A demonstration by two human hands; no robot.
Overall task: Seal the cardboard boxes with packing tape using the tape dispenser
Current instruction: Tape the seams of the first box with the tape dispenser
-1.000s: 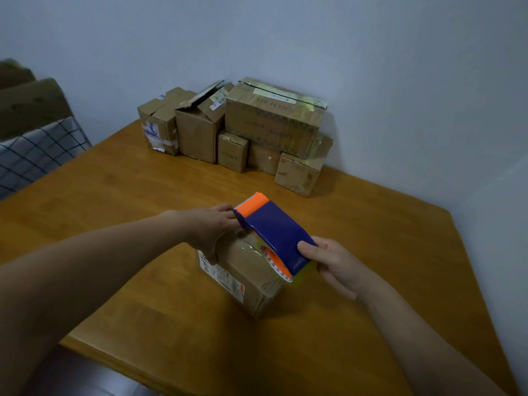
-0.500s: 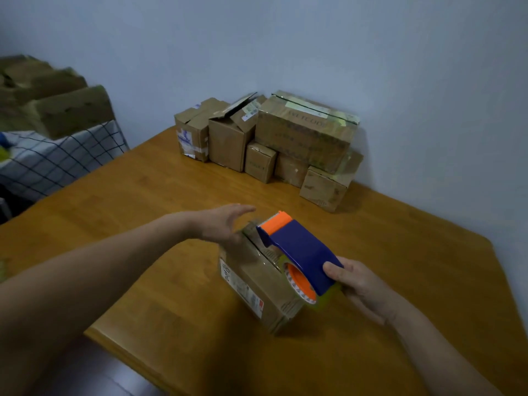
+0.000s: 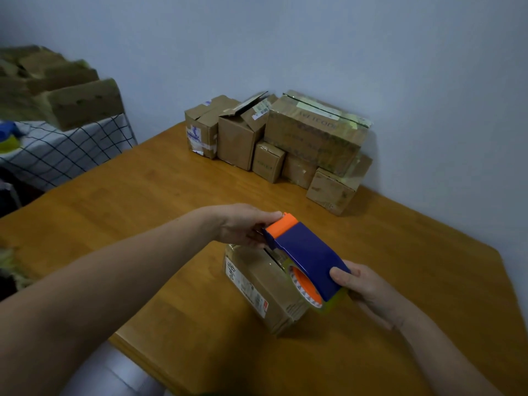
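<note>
Both hands are kept at opposite ends of the tape dispenser (image 3: 308,252): its rounded rear is gripped by the right hand (image 3: 368,290), thumb laid over the blue cover, and its orange front end is pinched by the left hand (image 3: 243,224), probably so the tape's free end can be drawn out. It is held just above the small cardboard box (image 3: 257,284) on the worktop (image 3: 143,210); further boxes (image 3: 285,144) are stacked against the wall.

Bare table (image 3: 128,210) lies open left of the near box (image 3: 271,298); stacked boxes (image 3: 311,138) block the far corner.
</note>
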